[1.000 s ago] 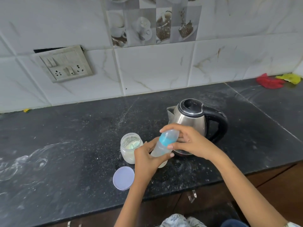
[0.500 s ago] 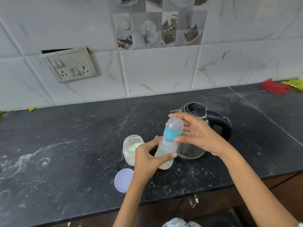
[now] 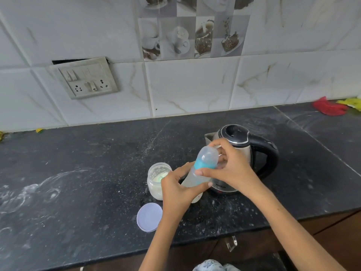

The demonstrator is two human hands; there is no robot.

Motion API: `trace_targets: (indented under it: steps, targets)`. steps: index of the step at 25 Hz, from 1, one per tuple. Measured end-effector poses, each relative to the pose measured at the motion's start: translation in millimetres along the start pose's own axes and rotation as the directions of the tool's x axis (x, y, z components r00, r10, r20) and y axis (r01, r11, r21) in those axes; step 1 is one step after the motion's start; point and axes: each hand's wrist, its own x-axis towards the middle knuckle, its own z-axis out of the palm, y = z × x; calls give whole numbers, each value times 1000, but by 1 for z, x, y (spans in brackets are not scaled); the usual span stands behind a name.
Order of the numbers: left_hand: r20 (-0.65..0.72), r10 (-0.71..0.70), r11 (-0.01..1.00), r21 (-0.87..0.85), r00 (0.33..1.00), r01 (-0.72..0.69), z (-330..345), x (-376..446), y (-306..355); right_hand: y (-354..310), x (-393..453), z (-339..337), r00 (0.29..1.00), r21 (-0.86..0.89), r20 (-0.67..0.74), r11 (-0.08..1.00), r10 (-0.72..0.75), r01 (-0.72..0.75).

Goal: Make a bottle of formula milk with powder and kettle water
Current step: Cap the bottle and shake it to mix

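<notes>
Lifted higher and tipped more upright than a moment ago, the translucent plastic feeding bottle with a blue collar and clear cap (image 3: pixel 201 169) now stands in front of the steel electric kettle with a black handle (image 3: pixel 240 153). Its long axis leans cap-end toward the kettle. The left hand (image 3: pixel 179 189) grips the body low down; the right hand (image 3: pixel 226 167), nearer the kettle, pinches the collar, likely to unscrew it. Left of the kettle sit the open glass powder jar (image 3: pixel 157 179) and its round pale lid (image 3: pixel 149 217).

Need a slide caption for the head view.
Left hand holds the baby bottle while right hand grips its blue collar, beside powder jar and kettle.
</notes>
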Motion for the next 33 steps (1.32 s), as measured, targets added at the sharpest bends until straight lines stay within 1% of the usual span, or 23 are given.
trace_targets:
  steps: [1,2,3,4,6,7,9,11,12,13,16,17,18,20,21,22,25,26,27,29,30,31,33]
  targets:
    - [-2,8,1000,0,1000,-8,1,0,1,1,0,4,999,-102,-36,994,24,-28]
    - [-3,11,1000,5,1000,-11,1,1,1,3,0,5,999,-145,4,988,52,-51]
    - [-5,8,1000,8,1000,-8,1,1,0,5,2,2,992,-82,104,994,76,-68]
    - [-12,-1,1000,8,1000,1,0,1,0,7,4,-5,968,69,234,992,88,-106]
    - [-28,-12,1000,6,1000,12,-1,1,0,8,6,-20,927,360,373,915,38,-182]
    - [-33,-6,1000,5,999,6,-1,1,0,9,7,-23,931,398,364,905,-3,-152]
    - [-33,10,1000,15,999,-9,2,0,1,9,6,-12,987,270,160,962,1,-45]
    - [-37,24,999,28,999,-23,5,0,4,9,2,8,998,111,-42,993,54,-49]
    - [-41,28,999,34,999,-26,5,0,3,9,0,12,995,77,-63,995,73,-68]
    - [-47,27,999,39,999,-25,5,1,2,12,1,13,996,105,-13,991,86,-84]
    - [-63,9,1000,24,998,-7,1,1,-4,13,0,-2,959,406,277,896,66,-179]
    - [-64,10,1000,21,998,-9,2,1,-5,13,0,-5,963,422,265,891,54,-166]
    - [-67,19,999,31,998,-17,3,1,-4,11,1,-2,981,369,183,920,68,-132]
    - [-72,27,998,58,997,-23,8,-1,1,6,0,10,989,191,-16,972,144,-138]
    - [-68,30,998,61,997,-26,9,-1,3,4,-1,15,985,131,-47,979,164,-157]
    - [-62,36,998,56,997,-33,9,-1,5,4,-1,16,986,143,-10,976,165,-162]
    - [-83,42,999,34,996,-40,5,0,2,11,0,0,967,433,230,878,111,-204]
    - [-91,49,998,37,995,-45,5,0,0,12,0,-2,971,446,224,876,89,-183]
    - [-93,58,997,52,994,-53,6,-1,-2,12,0,0,983,389,154,909,97,-150]
    - [-98,52,994,98,994,-42,11,-2,-3,10,-1,15,986,181,-28,970,167,-159]
    - [-103,42,994,108,994,-31,13,-3,-3,8,-2,20,981,109,-58,978,184,-177]
    - [-96,36,995,97,995,-26,13,-3,-2,9,-1,21,983,120,-17,976,184,-180]
    - [-72,20,999,51,997,-16,9,-2,-3,14,0,9,969,346,189,912,162,-220]
